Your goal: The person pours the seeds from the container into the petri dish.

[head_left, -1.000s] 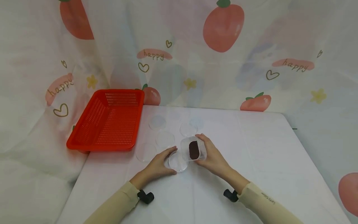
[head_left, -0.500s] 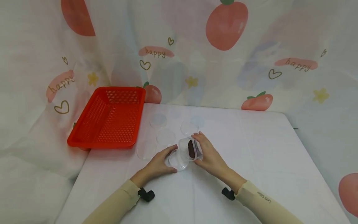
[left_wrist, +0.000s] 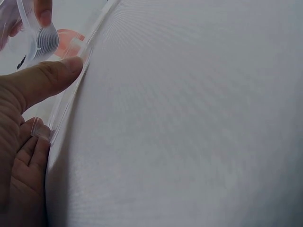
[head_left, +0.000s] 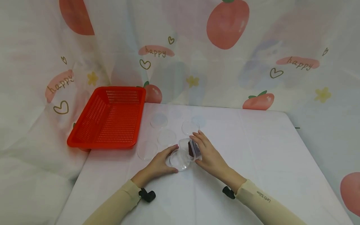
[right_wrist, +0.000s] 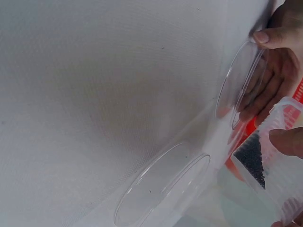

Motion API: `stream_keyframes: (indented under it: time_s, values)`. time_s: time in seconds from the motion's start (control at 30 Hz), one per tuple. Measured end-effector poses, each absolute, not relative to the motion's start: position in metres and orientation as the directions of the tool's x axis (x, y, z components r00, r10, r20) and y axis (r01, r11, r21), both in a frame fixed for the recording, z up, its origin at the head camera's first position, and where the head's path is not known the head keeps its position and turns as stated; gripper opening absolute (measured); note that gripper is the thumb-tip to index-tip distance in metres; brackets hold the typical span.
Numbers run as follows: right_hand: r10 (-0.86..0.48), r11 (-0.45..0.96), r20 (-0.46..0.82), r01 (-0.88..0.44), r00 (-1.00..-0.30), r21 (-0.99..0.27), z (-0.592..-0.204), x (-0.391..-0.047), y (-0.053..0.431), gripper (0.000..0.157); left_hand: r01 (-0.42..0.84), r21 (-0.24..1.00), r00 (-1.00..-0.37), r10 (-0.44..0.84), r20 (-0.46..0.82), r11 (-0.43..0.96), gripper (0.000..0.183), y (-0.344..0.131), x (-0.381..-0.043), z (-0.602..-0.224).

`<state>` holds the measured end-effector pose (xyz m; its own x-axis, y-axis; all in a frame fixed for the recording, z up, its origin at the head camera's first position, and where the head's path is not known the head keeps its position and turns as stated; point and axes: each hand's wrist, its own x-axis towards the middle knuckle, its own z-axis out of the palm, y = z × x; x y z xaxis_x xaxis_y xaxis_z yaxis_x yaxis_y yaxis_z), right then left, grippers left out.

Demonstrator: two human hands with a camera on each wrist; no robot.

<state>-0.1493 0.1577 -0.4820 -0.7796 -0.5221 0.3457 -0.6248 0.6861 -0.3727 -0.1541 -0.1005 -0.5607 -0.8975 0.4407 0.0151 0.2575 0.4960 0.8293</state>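
My left hand holds a clear round petri dish by its rim, thumb on the near side and fingers on the far side. In the left wrist view the dish stays low over the white cloth. My right hand grips a clear ribbed plastic tub, tipped on its side with its mouth toward the dish. Dark, fine granules lie banked along the tub's lower wall in the right wrist view. A few dark specks cling near the tub's rim in the left wrist view.
Several more clear petri dishes lie on the table behind the hands, among them one at the left and one at the back right. A red plastic basket stands at the back left. A printed curtain hangs behind the table.
My right hand has turned the tub further over to the left, so its dark contents show as a narrower strip in the head view. The left hand and dish stay nearly still.
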Motion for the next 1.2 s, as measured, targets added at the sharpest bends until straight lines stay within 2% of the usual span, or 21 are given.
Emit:
stream_keyframes:
  time_s: [0.3, 0.67, 1.2]
  values:
    - [-0.567, 0.682, 0.378, -0.674, -0.732, -0.283, -0.4836, -0.1498, 0.1576, 0.108, 0.282, 0.829, -0.893, 0.449, 0.041, 0.483, 0.101, -0.1010, -0.1535, -0.5608]
    - [-0.596, 0.661, 0.395, -0.706, -0.700, -0.255, -0.4816, -0.1506, 0.1551, 0.109, 0.296, 0.831, -0.890, 0.452, 0.061, 0.471, 0.102, -0.1024, -0.1539, -0.5622]
    - [-0.616, 0.669, 0.385, -0.715, -0.687, -0.204, -0.4788, -0.1539, 0.1509, 0.098, 0.299, 0.830, -0.888, 0.456, 0.062, 0.471, 0.101, -0.1019, -0.1551, -0.5581]
